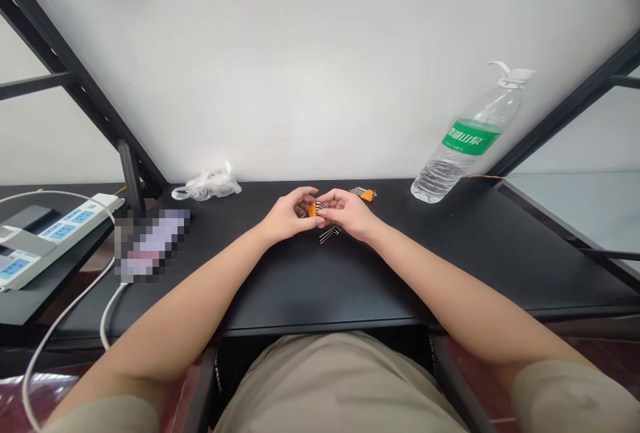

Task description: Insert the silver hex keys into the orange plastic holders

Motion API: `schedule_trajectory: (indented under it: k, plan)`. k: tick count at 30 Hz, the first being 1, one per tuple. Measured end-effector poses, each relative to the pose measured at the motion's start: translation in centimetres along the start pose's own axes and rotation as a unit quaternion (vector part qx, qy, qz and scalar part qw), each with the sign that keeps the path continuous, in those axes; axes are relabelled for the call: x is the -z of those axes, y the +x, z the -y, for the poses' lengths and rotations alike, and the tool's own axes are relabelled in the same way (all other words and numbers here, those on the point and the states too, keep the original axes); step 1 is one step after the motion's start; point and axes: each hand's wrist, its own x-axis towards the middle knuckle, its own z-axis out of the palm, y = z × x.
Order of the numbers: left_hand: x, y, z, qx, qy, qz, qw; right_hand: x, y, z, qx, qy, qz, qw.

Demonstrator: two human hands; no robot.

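Near the middle of the black table, my left hand (289, 214) grips a small orange holder (313, 209) between thumb and fingers. My right hand (345, 211) meets it from the right, its thumb and fingers pinched on metal hex keys (321, 205) at the holder's side. Several loose L-shaped hex keys (330, 234) lie on the table just below my hands. Behind my right hand rests a second orange holder (369, 195) with metal keys in it.
A large water bottle (457, 143) with a green label stands at the back right. A crumpled plastic bag (213, 184) lies at the back left. Further left are a blurred-out phone-like object (155, 245), a white cable (106, 309) and a power strip (67, 227). Black frame bars flank the table (320, 299).
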Motion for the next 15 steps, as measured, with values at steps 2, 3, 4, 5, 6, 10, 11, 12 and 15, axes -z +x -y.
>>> schedule_trajectory:
  k: [2, 3, 4, 5, 6, 10, 11, 12, 15]
  plan:
    - [-0.1, 0.1, 0.0, 0.009, -0.027, 0.016, 0.999, 0.0, 0.0, 0.0, 0.003, 0.023, -0.004, 1.0]
    - [-0.1, 0.1, -0.1, 0.011, -0.04, 0.022, 0.999, 0.0, 0.0, 0.1, 0.005, 0.035, -0.004, 0.999]
    - [-0.1, 0.1, -0.1, 0.012, -0.053, 0.023, 0.998, 0.1, 0.0, 0.2, 0.007, 0.045, -0.004, 0.999]
    - [-0.1, 0.2, -0.2, 0.015, -0.068, 0.022, 0.997, 0.1, 0.0, 0.3, 0.008, 0.054, -0.005, 0.998]
    - [-0.1, 0.2, -0.3, 0.019, -0.082, 0.018, 0.996, 0.1, 0.0, 0.4, 0.01, 0.06, -0.006, 0.998]
    - [0.0, 0.4, -0.2, 0.046, -0.108, 0.018, 0.993, 0.1, 0.0, 0.5, 0.006, 0.038, 0.003, 0.999]
    - [0.0, 0.4, -0.1, 0.049, -0.102, 0.019, 0.993, 0.3, 0.0, 0.6, 0.001, 0.011, 0.007, 1.0]
    - [0.1, 0.4, 0.0, 0.051, -0.092, 0.021, 0.994, 0.6, 0.0, 0.7, -0.003, -0.03, 0.01, 0.999]
    - [0.2, 0.4, 0.3, 0.048, -0.029, 0.008, 0.998, 2.5, -0.2, 1.3, 0.012, -0.243, 0.003, 0.97]
